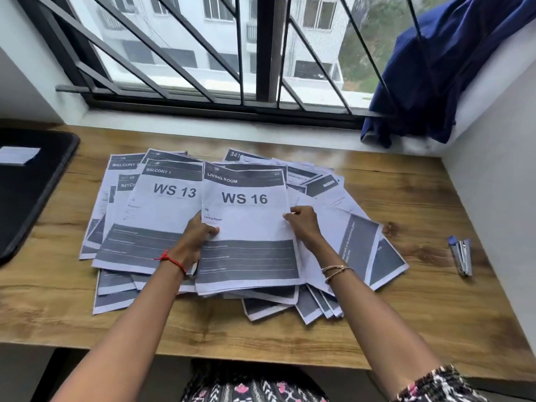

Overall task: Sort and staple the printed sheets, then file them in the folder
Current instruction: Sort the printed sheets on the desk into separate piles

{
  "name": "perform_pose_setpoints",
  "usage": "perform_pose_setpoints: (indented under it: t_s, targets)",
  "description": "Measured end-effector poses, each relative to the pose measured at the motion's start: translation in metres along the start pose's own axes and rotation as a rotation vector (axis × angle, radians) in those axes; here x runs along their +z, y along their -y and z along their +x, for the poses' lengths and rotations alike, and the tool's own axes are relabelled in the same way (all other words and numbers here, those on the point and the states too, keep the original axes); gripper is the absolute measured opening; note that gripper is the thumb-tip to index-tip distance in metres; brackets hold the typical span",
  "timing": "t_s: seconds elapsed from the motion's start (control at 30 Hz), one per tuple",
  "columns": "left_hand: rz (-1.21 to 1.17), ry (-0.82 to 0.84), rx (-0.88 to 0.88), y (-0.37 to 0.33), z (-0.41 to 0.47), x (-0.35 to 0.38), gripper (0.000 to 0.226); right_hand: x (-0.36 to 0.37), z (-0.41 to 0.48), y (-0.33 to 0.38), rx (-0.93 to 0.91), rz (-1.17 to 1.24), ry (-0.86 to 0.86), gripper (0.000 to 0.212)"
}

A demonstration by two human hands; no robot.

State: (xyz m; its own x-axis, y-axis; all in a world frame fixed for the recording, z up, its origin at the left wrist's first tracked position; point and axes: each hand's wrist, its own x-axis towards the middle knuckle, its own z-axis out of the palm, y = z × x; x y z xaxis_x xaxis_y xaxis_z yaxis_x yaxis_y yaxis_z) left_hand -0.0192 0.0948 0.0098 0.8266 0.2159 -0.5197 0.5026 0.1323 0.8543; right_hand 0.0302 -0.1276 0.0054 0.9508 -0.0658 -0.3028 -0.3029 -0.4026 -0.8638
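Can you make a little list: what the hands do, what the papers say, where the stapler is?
left hand: grips left edge of WS 16 sheet
right hand: pinches its right edge
neighbour: WS 13 sheet, Balcony 1
pile: loose sheets spread over wooden desk
stapler: on desk, right of pile, untouched
black folder: left end of desk

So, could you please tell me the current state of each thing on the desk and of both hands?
WS 16 sheet: face up, held at both side edges.
Left hand: grips the WS 16 sheet's left edge.
Right hand: pinches its right edge.
Pile of sheets: loose, fanned out.
Stapler: lying right of the pile, untouched.
Folder: closed, lying flat at far left.
Blue cloth: bunched, draped over the window sill.
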Motion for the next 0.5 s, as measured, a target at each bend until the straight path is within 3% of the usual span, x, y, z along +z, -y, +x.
perform_pose_setpoints:
  t_s: [0.27, 0.33, 0.43, 0.5]
  targets:
    - [0.034, 0.067, -0.04, -0.006, 0.006, -0.031, 0.04, 0.027, 0.003, 0.001, 0.073, -0.076, 0.0, 0.025]
    - [0.032, 0.096, -0.018, -0.007, 0.004, -0.04, 0.041, 0.037, 0.0, 0.007, 0.078, -0.04, -0.011, 0.026]
    - [0.058, 0.143, 0.019, -0.009, 0.002, -0.052, 0.043, 0.051, -0.009, 0.02, 0.044, 0.029, 0.0, 0.009]
    - [0.063, 0.164, 0.018, -0.01, 0.003, -0.061, 0.042, 0.06, -0.015, 0.026, 0.025, 0.106, 0.036, 0.017]
